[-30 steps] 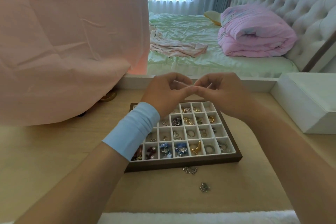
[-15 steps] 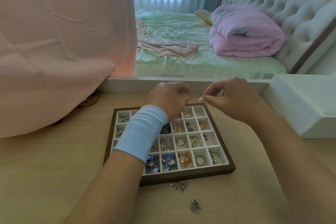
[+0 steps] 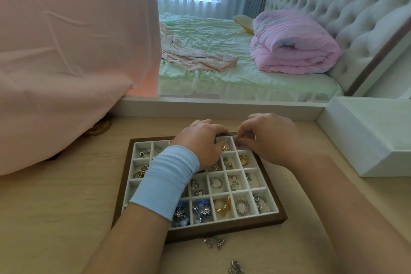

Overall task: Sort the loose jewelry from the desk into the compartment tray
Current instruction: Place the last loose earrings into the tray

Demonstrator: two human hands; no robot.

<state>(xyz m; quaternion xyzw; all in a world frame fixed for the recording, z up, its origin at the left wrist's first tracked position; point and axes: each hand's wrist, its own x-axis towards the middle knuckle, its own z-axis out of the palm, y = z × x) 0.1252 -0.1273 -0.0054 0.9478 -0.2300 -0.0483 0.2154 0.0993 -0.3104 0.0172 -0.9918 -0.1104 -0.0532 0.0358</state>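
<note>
Your left hand (image 3: 200, 142) and right hand (image 3: 269, 138) sit over the tray's (image 3: 222, 230) far row, fingers curled; whether either holds anything cannot be told. Loose jewelry (image 3: 214, 242) lies on the tabletop (image 3: 55, 207) just in front of the tray, nearer you. Rings (image 3: 216, 182) and other pieces fill its compartments.

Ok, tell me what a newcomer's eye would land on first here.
The brown tray with white compartments holding jewelry, in the middle of the desk, with the left hand and right hand over its far edge. Next, the big pink cloth draped at the left, and the rolled pink quilt on the bed behind. A few silver pieces lie loose on the desk just in front of the tray.
</note>
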